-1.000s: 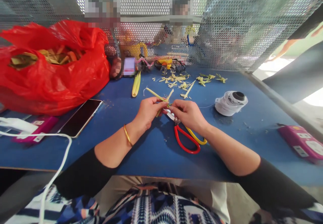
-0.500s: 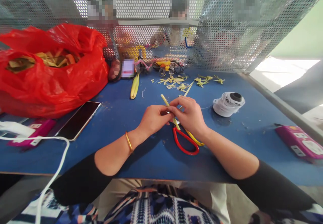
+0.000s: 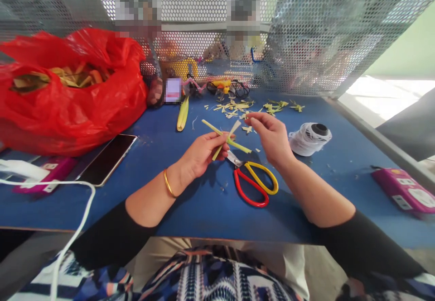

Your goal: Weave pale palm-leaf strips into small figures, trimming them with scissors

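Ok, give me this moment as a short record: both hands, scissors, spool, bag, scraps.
Left hand: holds crossed pale-green strips
Right hand: apart from the strips; whether it grips anything is unclear
Scissors: on the blue table, red and yellow handles toward the person
Spool: white thread, right of the right hand
Bag: red plastic, on the left, brownish leafy pieces inside
Scraps: pale, scattered beyond the hands

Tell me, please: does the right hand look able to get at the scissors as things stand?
Probably yes: the right hand is close, and the handles of the scissors lie uncovered. The left hand, holding crossed strips, is nearer the blades than the handles.
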A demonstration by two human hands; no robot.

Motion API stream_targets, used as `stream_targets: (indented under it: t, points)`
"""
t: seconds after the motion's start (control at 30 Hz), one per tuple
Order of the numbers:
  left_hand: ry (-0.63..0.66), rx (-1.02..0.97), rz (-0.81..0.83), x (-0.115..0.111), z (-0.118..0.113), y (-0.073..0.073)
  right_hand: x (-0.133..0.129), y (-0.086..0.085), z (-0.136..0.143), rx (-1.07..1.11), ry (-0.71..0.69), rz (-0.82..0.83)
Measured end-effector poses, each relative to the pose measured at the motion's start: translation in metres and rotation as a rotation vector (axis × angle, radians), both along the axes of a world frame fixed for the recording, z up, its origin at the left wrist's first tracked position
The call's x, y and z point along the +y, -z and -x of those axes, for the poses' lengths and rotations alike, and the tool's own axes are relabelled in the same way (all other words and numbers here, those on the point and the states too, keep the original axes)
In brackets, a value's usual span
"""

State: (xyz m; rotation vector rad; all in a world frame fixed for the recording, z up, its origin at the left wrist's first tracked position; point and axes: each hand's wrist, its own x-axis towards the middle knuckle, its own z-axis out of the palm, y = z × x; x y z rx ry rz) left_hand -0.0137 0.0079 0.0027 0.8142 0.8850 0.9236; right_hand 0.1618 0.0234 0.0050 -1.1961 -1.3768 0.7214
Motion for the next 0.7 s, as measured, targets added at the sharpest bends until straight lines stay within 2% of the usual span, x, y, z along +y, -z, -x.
stream_targets:
  t: [0.13, 0.2, 0.43, 0.53, 0.7]
  points:
    - [-0.059, -0.068, 0.066, 0.004, 0.004, -0.005, 0.0, 0.002, 0.001, 0.084, -0.278, 0.245]
    - [-0.075, -0.077, 0.091, 0.003, 0.003, -0.006, -0.005, 0.003, 0.007, 0.09, -0.358, 0.299]
    - [-0.031, -0.24, 0.295, 0.003, 0.003, -0.006, -0.012, 0.006, 0.016, 0.043, -0.403, 0.186]
    - [0.02, -0.319, 0.352, 0.004, 0.006, -0.005, -0.014, 0.007, 0.017, 0.049, -0.42, 0.226]
    - [0.109, -0.331, 0.348, 0.002, 0.007, -0.006, -0.017, 0.008, 0.019, 0.006, -0.432, 0.319]
